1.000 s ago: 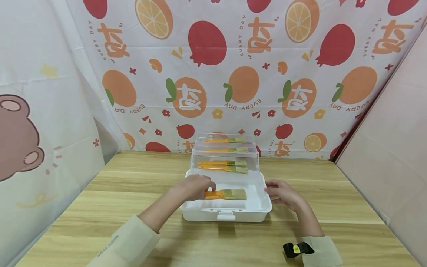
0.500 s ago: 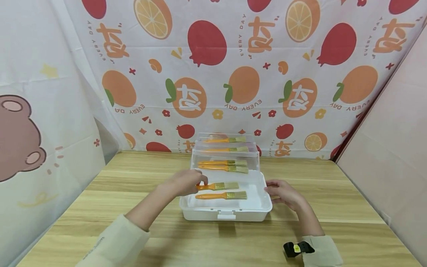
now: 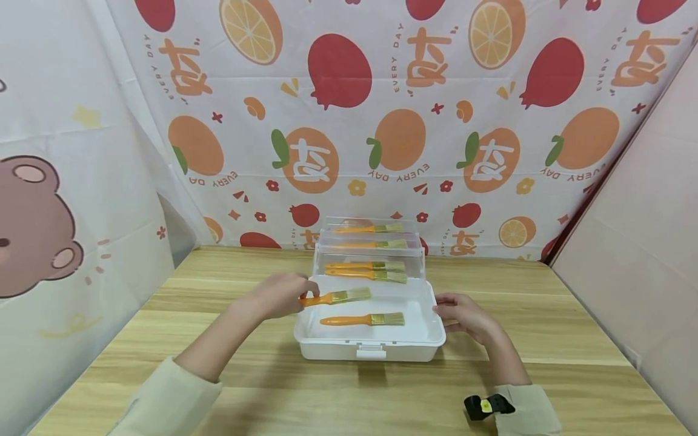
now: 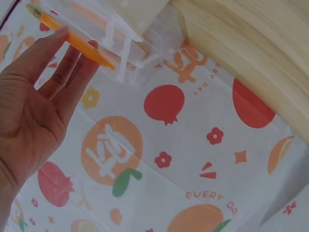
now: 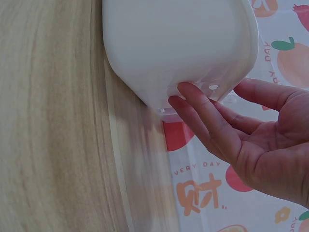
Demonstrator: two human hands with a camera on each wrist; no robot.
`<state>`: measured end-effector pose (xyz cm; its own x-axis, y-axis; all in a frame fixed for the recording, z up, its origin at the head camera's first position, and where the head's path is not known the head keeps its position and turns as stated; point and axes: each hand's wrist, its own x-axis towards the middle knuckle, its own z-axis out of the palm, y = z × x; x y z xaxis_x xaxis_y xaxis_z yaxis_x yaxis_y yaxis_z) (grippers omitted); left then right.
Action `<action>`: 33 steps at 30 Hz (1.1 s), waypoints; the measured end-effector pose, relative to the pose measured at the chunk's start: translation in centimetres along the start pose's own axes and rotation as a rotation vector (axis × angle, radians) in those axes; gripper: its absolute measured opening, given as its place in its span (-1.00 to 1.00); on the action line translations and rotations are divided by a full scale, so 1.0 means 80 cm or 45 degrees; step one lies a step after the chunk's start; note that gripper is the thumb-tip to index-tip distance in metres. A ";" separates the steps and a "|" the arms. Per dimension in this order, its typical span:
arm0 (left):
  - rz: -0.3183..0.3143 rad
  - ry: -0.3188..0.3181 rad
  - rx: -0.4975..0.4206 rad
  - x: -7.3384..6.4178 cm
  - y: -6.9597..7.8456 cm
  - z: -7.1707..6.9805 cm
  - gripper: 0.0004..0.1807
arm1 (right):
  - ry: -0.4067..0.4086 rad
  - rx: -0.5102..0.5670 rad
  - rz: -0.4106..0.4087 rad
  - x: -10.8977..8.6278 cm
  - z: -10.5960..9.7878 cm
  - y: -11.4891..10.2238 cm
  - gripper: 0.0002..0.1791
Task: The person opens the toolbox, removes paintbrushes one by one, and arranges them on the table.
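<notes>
My left hand (image 3: 280,297) pinches a paintbrush (image 3: 349,295) by its orange handle, its pale bristles pointing right over the left part of an open white storage box (image 3: 327,351). In the left wrist view, that brush (image 4: 79,43) lies between the thumb and fingertips of my left hand (image 4: 38,106). A second paintbrush (image 3: 346,320) lies flat on the box floor, near the front. My right hand (image 3: 463,315) touches the box's right end. Seen from the right wrist, the fairly straight fingers of my right hand (image 5: 260,145) rest against the white wall (image 5: 178,43).
Clear raised trays (image 3: 414,263) and the transparent lid stand behind the box, with several more orange-handled brushes (image 3: 389,276) on them. A front latch (image 3: 371,352) faces me. The wooden table (image 3: 245,345) meets a fruit-print curtain (image 3: 349,145) at the back.
My left hand has moved left and slightly back with one brush, lifting it away from the brush that stays in the box. My right hand has kept its place.
</notes>
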<state>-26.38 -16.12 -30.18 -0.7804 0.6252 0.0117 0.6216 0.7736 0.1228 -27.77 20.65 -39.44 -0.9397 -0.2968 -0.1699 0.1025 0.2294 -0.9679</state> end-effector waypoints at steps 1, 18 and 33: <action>-0.006 0.007 0.003 -0.002 -0.002 0.000 -0.73 | 0.001 0.002 0.001 0.000 0.000 0.000 -0.49; -0.105 0.048 -0.033 -0.046 -0.018 0.001 -0.75 | -0.022 0.009 0.009 -0.008 -0.003 0.005 -0.47; -0.196 0.064 -0.091 -0.077 -0.021 0.007 -0.76 | -0.029 -0.008 -0.016 -0.018 -0.005 0.009 -0.46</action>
<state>-22.58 -21.20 -31.05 -0.8694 0.4927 0.0369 0.4897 0.8493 0.1970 -26.47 21.64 -39.79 -0.9332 -0.3207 -0.1618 0.0884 0.2317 -0.9688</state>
